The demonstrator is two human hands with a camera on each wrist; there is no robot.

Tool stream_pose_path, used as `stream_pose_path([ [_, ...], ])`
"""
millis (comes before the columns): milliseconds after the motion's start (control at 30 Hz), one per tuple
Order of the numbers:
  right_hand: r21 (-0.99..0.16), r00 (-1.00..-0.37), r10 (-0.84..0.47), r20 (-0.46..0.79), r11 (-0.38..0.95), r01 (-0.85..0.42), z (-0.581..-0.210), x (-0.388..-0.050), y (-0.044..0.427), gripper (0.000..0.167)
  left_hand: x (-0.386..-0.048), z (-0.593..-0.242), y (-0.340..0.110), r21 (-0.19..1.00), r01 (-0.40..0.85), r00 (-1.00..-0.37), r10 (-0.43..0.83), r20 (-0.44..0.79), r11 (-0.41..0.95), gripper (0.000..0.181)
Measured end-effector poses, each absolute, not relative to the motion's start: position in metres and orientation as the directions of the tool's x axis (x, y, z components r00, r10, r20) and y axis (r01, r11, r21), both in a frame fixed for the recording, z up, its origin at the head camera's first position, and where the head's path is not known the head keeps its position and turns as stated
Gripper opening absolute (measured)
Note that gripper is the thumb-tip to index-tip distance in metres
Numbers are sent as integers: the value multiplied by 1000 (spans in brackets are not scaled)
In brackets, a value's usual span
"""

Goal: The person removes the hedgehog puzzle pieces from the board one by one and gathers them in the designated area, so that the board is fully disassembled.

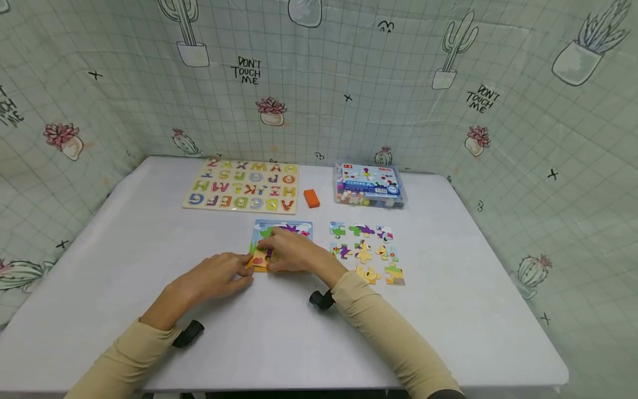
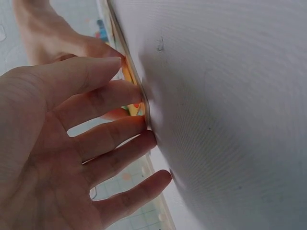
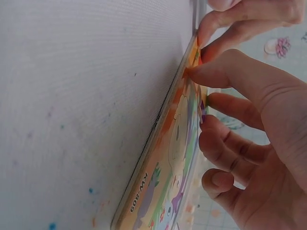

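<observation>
A small picture puzzle board (image 1: 262, 224) lies flat on the table, with a blue edge at its far side. My left hand (image 1: 214, 277) has its fingers extended, fingertips touching the board's near left corner; the left wrist view shows them fairly straight. Over the board, my right hand (image 1: 295, 252) pinches a yellow and orange puzzle piece (image 1: 260, 258) between thumb and fingers at the lower left. In the right wrist view the thumb rests by the board's near edge. The right hand covers much of the board. Several loose puzzle pieces (image 1: 363, 252) lie in rows to its right.
An alphabet board (image 1: 239, 209) with coloured letters lies at the back left. Beside it sits an orange block (image 1: 311, 198). A clear plastic box (image 1: 370, 185) with a printed label stands at the back right. Patterned cloth (image 1: 319, 133) hangs behind the white table (image 1: 473, 332).
</observation>
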State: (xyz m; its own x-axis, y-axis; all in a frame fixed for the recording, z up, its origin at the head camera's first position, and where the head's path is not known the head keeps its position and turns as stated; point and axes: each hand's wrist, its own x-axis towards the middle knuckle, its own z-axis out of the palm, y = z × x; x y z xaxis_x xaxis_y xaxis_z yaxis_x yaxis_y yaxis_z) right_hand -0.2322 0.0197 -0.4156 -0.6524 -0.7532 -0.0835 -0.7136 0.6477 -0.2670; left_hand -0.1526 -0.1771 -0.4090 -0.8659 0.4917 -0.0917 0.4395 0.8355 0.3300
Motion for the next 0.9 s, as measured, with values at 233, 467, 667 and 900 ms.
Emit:
stream_pose_path([
  [233, -240, -656, -747, -108, 660, -712, -414, -233, 17, 52, -153, -409, -177, 330, 443, -865, 494, -89, 834, 23],
  [467, -241, -672, -734, -103, 674, -699, -411, -232, 18, 53, -154, -409, -177, 333, 441, -866, 493, -86, 833, 24],
  [667, -262, -692, -714, -102, 691, -674, -408, -233, 28, 53, -154, -410, -176, 330, 426, -872, 479, -98, 842, 25],
  [900, -266, -698, -710, -98, 694, -669, -409, -231, 58, 48, -152, -411, -174, 330, 413, -876, 470, -110, 849, 27],
])
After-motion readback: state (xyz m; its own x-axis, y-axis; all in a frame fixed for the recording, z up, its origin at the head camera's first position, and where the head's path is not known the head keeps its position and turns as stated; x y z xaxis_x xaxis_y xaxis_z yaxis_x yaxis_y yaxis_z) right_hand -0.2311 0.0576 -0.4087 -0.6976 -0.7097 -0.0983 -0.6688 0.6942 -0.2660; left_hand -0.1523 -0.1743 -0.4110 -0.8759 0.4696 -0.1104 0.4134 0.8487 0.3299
